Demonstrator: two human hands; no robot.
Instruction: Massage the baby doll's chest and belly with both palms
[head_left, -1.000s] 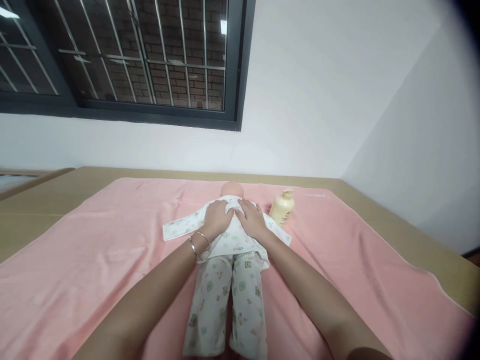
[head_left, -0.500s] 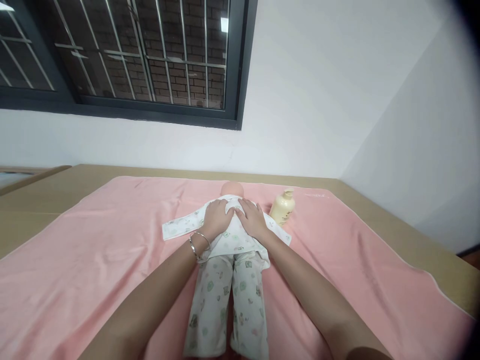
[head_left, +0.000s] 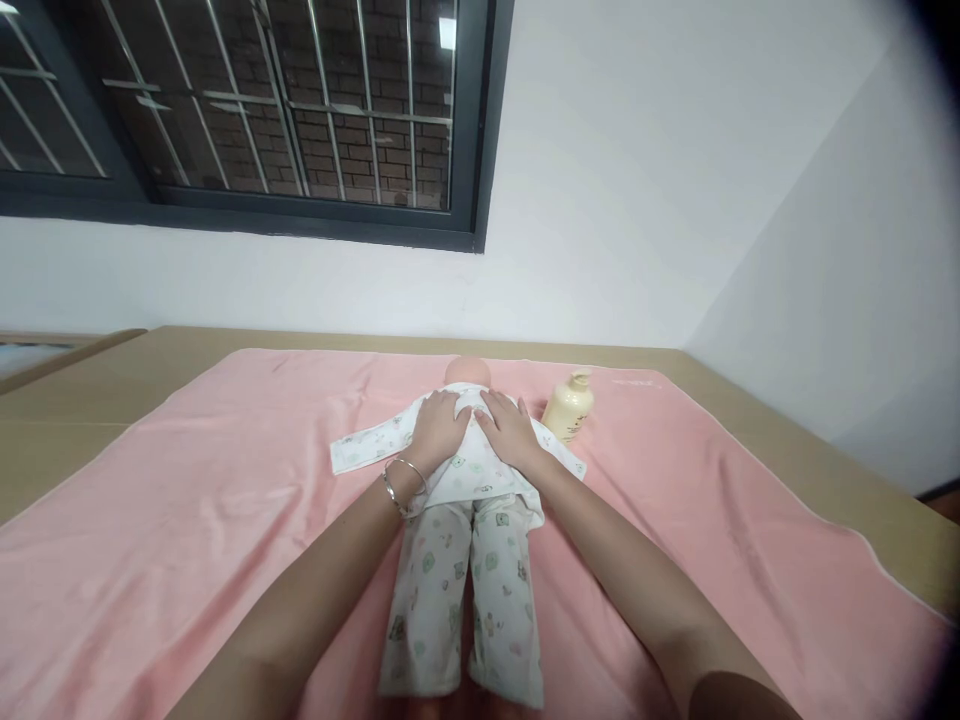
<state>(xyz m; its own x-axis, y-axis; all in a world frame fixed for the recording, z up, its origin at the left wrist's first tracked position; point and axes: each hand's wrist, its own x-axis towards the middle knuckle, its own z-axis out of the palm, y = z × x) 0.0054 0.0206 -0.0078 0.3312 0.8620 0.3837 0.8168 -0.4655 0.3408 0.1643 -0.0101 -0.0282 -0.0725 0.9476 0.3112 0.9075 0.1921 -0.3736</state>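
Observation:
A baby doll with a bald pinkish head lies stretched out on a pink sheet, its feet end toward me. It wears a white printed pajama top and matching pants. My left hand rests flat on the left side of the upper torso, fingers extended toward the head; two silvery bangles circle that wrist. On the right side of the torso lies my right hand, its fingers spread and its thumb near the left one. Neither hand grips anything. Which way the doll faces, I cannot tell.
A pale yellow pump bottle stands beside the doll's right-hand sleeve. The pink sheet has wrinkles and covers a wooden surface. Beyond are a white wall and a dark-framed, barred window.
The view has shifted slightly, so the doll and bottle appear a little higher and farther right. Both hands stay flat on the doll's torso.

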